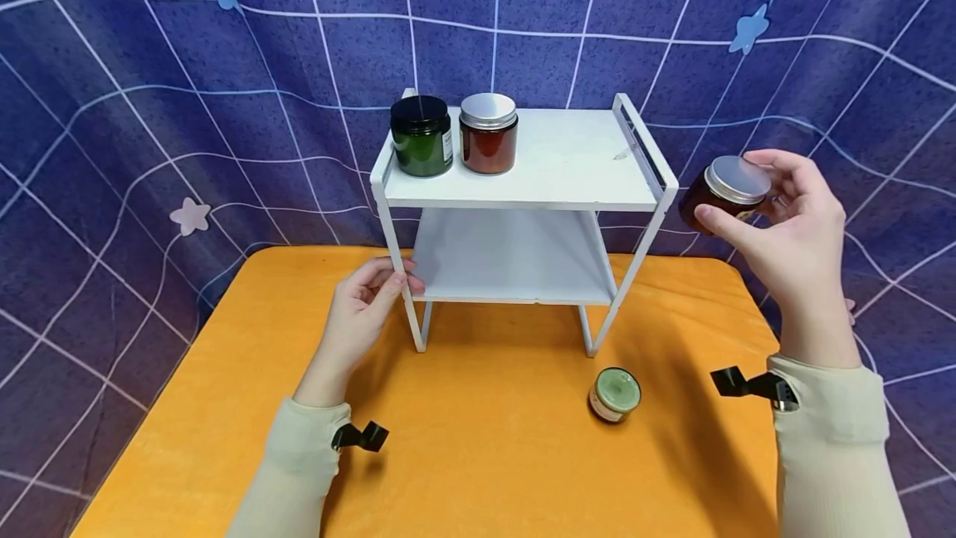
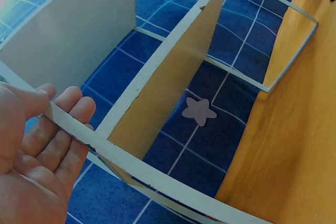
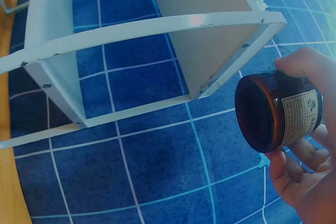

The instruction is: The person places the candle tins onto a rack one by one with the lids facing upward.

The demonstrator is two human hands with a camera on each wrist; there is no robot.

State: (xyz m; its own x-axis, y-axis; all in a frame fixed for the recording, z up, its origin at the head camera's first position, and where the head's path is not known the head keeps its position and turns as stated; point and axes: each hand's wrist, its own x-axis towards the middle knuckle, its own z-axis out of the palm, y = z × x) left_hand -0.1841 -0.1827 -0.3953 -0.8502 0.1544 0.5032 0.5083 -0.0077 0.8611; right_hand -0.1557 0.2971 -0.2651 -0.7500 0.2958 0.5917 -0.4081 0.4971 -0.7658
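The person's right hand (image 1: 807, 227) holds an amber candle jar (image 1: 696, 202) in the air just right of the white 2-tier shelf (image 1: 571, 160), thumb and fingers parted to the jar's width and curled about its sides, below the silver lid (image 1: 738, 178). The left hand (image 1: 360, 301) pinches the shelf's front left leg (image 1: 388, 231). In the right wrist view the jar's label (image 3: 299, 118) is partly hidden and its small print illegible.

Soft shadows on the bright table (image 1: 485, 455) (wrist views dimmer).
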